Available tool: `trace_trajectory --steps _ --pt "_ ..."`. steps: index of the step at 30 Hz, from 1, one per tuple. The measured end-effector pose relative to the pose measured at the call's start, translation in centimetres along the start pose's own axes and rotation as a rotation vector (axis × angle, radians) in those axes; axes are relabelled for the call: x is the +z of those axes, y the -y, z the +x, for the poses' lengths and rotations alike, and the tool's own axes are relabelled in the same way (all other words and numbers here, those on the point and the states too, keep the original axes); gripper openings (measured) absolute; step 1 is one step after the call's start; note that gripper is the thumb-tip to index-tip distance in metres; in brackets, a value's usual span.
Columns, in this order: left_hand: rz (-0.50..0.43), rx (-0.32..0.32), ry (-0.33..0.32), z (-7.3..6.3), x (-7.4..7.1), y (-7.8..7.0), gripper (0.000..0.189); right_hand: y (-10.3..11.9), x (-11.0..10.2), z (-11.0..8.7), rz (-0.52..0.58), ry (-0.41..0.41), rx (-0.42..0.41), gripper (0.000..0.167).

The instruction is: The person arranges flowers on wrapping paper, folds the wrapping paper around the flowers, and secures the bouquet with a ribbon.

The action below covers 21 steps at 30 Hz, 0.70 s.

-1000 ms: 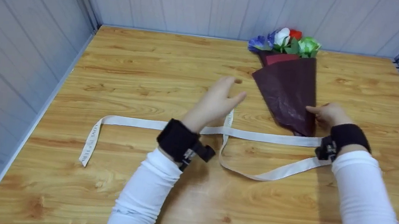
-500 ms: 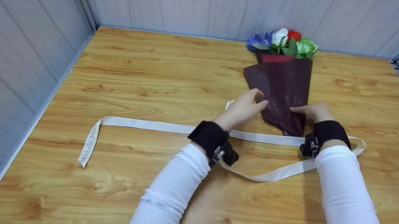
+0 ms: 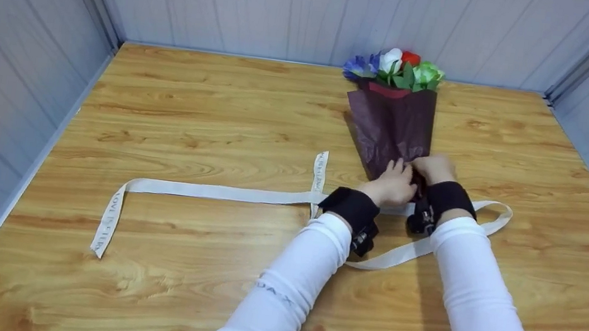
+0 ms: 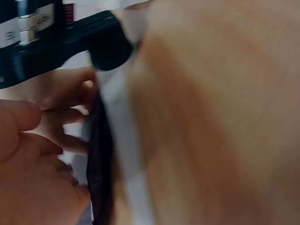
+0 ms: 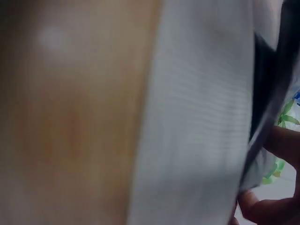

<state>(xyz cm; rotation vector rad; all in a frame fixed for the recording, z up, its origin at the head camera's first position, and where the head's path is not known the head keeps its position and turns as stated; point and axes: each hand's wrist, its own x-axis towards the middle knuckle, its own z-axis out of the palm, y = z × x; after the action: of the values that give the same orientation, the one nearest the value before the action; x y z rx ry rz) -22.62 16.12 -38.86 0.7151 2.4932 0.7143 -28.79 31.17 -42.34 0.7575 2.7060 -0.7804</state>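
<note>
Left hand (image 3: 393, 183) lies with fingers extended on the dark paper (image 3: 389, 126) — right hand (image 3: 435, 169) pinches it near the narrow end.
Flowers (image 3: 391, 62) poke from its wide end, toward the back wall (image 3: 269, 5); white ribbon (image 3: 224, 192) runs across the desk (image 3: 191, 136) just beside the narrow end — printed letters show on its loose tails.

Booth-like workspace, pale panel walls (image 3: 257, 9) around a wood-grain tabletop (image 3: 210, 121)

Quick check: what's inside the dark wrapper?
Blue, white, red and green flowers with leaves show at the mouth of the dark wrapper, above a red layer. Anything deeper is covered by the wrapper.
</note>
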Motion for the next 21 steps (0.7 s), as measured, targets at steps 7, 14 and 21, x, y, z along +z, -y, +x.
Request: trace_trajectory --steps 7,14,21 --pt "0.126 -0.249 0.116 -1.3 0.9 1.1 0.063 3.2 0.2 -4.4 0.388 0.047 0.003 0.058" --pt "0.155 -0.286 0.099 -1.6 0.8 1.7 0.070 3.2 -0.4 -3.9 1.118 0.595 0.263 0.023" --pt "0.176 -0.317 0.002 -1.7 0.5 1.7 0.073 2.3 0.0 -3.9 1.180 0.696 0.344 0.021"
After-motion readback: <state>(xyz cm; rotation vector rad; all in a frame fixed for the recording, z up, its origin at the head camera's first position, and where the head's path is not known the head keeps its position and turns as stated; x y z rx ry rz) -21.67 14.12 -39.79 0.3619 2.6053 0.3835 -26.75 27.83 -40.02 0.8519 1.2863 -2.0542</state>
